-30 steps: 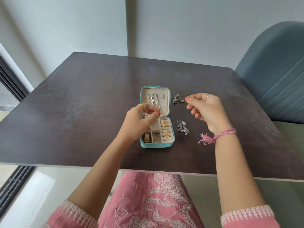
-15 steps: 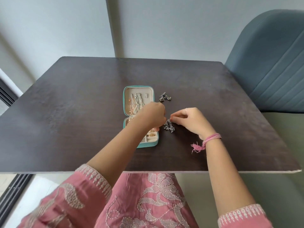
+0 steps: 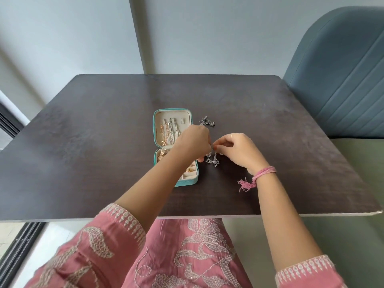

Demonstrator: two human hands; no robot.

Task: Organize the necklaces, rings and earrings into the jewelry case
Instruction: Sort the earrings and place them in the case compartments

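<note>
The right hand (image 3: 239, 151) is pinching closed on the top of a pair of silver drop earrings (image 3: 212, 160), its fingertips meeting at the hooks while the beaded ends are hanging down, seemingly just brushing the counter (image 3: 280, 142); the left hand (image 3: 192, 142) is reaching across over the jewelry case (image 3: 175, 146) with its fingers curled shut toward the same hooks, though whether it is actually gripping them or only steadying them cannot be told; the two hands are nearly touching above the earrings. The earrings are hanging with their long axis roughly vertical, just beside the right edge of the case, so the case is lying to the left of the right hand and directly under the left forearm; the left hand is the nearer of the two to the compartments, and the forearm is hiding most of the lower tray. Chains are already lying in the lid and gold pieces are showing in the base; a second cluster of silver earrings (image 3: 207, 121) is waiting on the counter beyond, near the lid's right corner.
</note>
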